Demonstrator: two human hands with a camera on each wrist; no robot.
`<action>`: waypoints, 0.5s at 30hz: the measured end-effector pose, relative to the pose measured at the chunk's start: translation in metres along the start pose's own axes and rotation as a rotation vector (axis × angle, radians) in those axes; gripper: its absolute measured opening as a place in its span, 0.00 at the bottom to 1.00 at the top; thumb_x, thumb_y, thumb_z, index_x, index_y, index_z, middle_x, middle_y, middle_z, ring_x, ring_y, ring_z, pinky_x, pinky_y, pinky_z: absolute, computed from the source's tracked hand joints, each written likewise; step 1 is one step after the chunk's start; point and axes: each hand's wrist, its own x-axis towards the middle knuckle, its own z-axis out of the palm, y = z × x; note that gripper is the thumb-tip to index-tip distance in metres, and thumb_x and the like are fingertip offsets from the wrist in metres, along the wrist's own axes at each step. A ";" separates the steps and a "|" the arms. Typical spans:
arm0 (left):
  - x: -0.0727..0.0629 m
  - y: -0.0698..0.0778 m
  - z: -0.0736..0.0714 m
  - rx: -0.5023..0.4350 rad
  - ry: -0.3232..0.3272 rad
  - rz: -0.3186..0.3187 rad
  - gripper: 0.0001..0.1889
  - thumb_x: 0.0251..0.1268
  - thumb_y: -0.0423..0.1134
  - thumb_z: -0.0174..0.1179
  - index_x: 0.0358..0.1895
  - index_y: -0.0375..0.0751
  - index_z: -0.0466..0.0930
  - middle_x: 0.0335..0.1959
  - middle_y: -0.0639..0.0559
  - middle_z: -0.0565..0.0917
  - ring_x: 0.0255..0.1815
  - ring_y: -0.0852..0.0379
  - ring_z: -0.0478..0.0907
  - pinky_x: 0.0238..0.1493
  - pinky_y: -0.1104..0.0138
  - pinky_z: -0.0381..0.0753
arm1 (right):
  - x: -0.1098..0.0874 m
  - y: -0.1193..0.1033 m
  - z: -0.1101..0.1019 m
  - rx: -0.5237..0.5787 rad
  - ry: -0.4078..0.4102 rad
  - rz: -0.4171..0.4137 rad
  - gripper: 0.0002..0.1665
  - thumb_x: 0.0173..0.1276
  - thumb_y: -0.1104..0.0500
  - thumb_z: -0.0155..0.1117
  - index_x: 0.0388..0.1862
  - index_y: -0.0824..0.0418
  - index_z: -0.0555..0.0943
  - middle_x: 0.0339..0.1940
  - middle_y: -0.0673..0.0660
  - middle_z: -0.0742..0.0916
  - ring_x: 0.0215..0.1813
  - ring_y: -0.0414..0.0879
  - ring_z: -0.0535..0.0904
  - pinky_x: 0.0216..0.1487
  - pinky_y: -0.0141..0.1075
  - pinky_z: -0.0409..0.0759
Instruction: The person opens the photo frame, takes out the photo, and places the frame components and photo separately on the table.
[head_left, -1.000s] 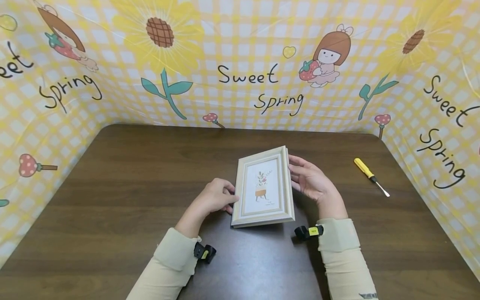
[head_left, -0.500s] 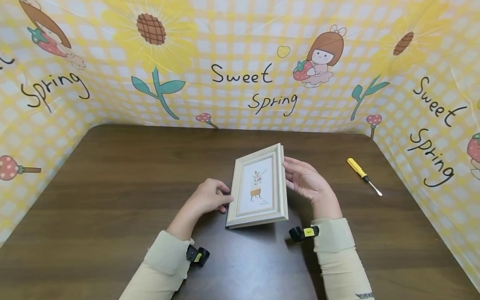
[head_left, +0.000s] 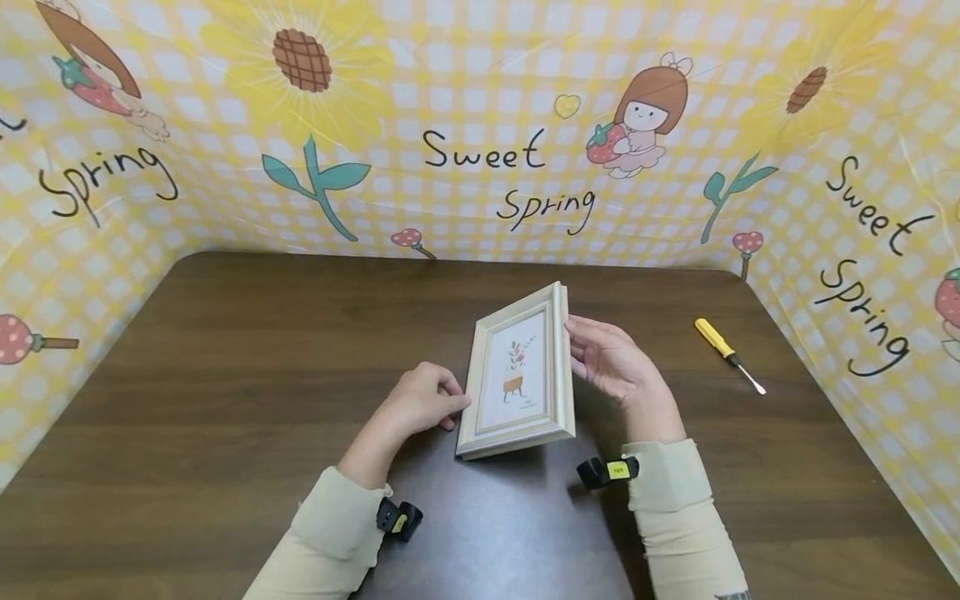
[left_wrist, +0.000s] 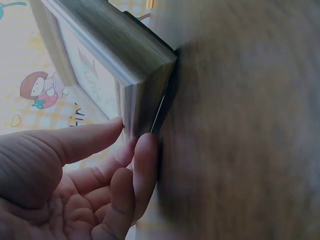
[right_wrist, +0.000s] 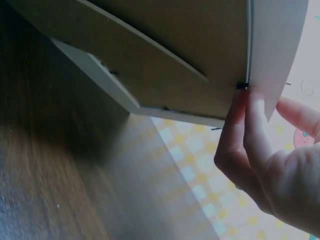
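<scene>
One cream picture frame [head_left: 557, 367] was held over the middle of the dark wooden table [head_left: 300, 375], tilted, with its right side raised and its left side low by the tabletop. Its front was turned up toward the head camera, and a print [head_left: 514, 377] of a leafy plant in a brown footed pot could be seen within the border. The left edge was pinched by the left hand [head_left: 420, 400], with the thumb laid on the front face and fingertips set behind. The right edge was gripped by the right hand [head_left: 617, 360], with two fingers pressed to the back near a small black tab [right_wrist: 242, 85]. At the rear, a brown back board [right_wrist: 215, 40] was shown. A yellow-handled screwdriver [head_left: 727, 353] was laid on the table, well apart to the right, its metal tip pointed nearward. Both forearms were covered by pale sleeves [head_left: 671, 477], and a small black camera [head_left: 592, 473] was worn at each wrist. The table was enclosed by a yellow checked cloth [head_left: 480, 83], printed with sunflowers and "Sweet Spring".
</scene>
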 end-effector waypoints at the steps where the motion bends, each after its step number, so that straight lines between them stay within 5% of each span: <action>1: 0.000 0.001 0.000 0.000 0.000 0.006 0.07 0.65 0.39 0.65 0.33 0.38 0.84 0.21 0.49 0.84 0.21 0.58 0.82 0.31 0.68 0.74 | -0.001 -0.001 0.001 0.004 -0.002 -0.003 0.17 0.80 0.66 0.43 0.46 0.61 0.82 0.39 0.54 0.88 0.42 0.41 0.85 0.43 0.29 0.84; 8: -0.004 0.007 -0.001 0.029 0.000 0.044 0.10 0.70 0.38 0.59 0.32 0.37 0.83 0.22 0.48 0.83 0.22 0.57 0.81 0.27 0.69 0.73 | -0.003 -0.004 0.008 0.041 0.001 -0.022 0.14 0.79 0.66 0.46 0.48 0.62 0.81 0.41 0.55 0.88 0.42 0.41 0.85 0.44 0.30 0.85; 15: -0.024 0.027 -0.013 -0.019 0.060 0.160 0.10 0.75 0.37 0.54 0.46 0.37 0.83 0.27 0.48 0.83 0.28 0.54 0.82 0.28 0.66 0.76 | -0.003 -0.003 0.014 0.050 0.020 -0.012 0.11 0.78 0.65 0.48 0.49 0.62 0.78 0.41 0.55 0.87 0.42 0.42 0.85 0.43 0.30 0.85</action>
